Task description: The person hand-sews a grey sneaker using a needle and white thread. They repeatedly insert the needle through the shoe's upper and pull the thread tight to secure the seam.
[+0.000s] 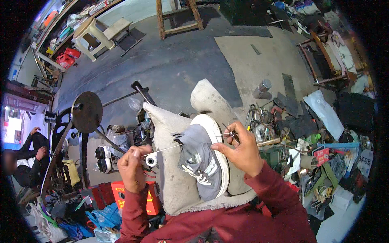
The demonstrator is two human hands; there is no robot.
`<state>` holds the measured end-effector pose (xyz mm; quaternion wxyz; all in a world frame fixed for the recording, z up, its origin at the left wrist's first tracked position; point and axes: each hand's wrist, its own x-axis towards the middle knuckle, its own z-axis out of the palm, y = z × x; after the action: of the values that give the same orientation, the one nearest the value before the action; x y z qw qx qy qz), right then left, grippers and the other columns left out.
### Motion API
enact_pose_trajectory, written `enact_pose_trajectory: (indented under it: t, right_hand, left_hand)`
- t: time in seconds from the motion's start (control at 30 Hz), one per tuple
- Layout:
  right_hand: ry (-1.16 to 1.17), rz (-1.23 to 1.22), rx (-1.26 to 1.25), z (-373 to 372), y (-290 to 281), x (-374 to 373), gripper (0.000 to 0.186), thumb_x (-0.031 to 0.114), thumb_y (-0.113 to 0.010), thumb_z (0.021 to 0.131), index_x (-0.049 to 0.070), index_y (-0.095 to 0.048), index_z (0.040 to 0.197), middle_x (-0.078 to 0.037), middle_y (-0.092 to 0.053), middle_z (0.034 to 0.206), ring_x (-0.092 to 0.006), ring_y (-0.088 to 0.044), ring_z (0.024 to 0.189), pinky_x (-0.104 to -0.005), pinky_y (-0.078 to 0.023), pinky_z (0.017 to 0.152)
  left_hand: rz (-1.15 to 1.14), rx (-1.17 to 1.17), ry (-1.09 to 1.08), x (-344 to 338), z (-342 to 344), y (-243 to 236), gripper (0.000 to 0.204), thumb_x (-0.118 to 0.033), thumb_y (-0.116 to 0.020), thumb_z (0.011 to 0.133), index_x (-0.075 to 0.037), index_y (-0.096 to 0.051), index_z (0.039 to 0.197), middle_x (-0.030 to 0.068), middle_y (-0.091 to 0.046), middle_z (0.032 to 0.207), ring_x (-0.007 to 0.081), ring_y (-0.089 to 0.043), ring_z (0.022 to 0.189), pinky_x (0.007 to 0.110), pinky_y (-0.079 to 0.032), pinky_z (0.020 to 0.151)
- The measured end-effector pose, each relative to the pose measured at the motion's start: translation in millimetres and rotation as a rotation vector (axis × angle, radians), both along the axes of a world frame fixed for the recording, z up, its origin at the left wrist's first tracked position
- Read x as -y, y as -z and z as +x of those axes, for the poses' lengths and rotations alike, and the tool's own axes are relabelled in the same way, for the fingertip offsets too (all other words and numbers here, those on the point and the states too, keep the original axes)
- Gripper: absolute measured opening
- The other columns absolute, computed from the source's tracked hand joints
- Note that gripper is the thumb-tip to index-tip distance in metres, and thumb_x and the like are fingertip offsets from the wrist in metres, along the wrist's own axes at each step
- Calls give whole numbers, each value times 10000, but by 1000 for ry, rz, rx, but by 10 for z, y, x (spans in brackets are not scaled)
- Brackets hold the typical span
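A grey canvas shoe [202, 166] with a white sole and white laces lies on a worn beige cloth [174, 178] across my lap. White thread [167, 148] runs taut from my left hand [133, 168] to the shoe's upper and shows again at the sole's edge. The left fingers pinch its end. At the sole, my right hand [242, 150] grips the thread, its thumb close to the white rim. A thin dark metal piece shows by the right fingertips; its kind is unclear. Near my left hand is a white spool [152, 160].
A hand-cranked machine with a round dark disc [87, 112] stands at left, a person [32, 154] beyond it. Loose tools [263, 121] and clutter cover the floor at right. A red box [152, 198] sits by my left forearm; a plastic stool [91, 36] stands far left.
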<state>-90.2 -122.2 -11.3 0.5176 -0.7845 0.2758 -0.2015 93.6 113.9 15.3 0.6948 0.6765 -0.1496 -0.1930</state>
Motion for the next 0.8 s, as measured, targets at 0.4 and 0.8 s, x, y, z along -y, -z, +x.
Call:
enact_pose_trajectory:
  t: [0.4,0.8]
  right_hand:
    - [-48,1201,151,-216,-243,100,240,240,-590,1028,9,-627,1084,-25,-600,846,-87,-504,670,-234,-393,567]
    - [-197,612,-55,-251,-450,53,245,130,-597,1023,-6,-605,1227,-42,-686,910,-68,-589,737,-247,-491,650]
  left_hand:
    - [193,873,449,900,-437,-295,212,15,-736,778,-51,-750,979,100,-646,816,272,-632,704,348,-498,640]
    - [307,751,339,982,-406,-117,81,-51,-749,832,-42,-699,895,108,-554,743,289,-599,654,366,-471,603]
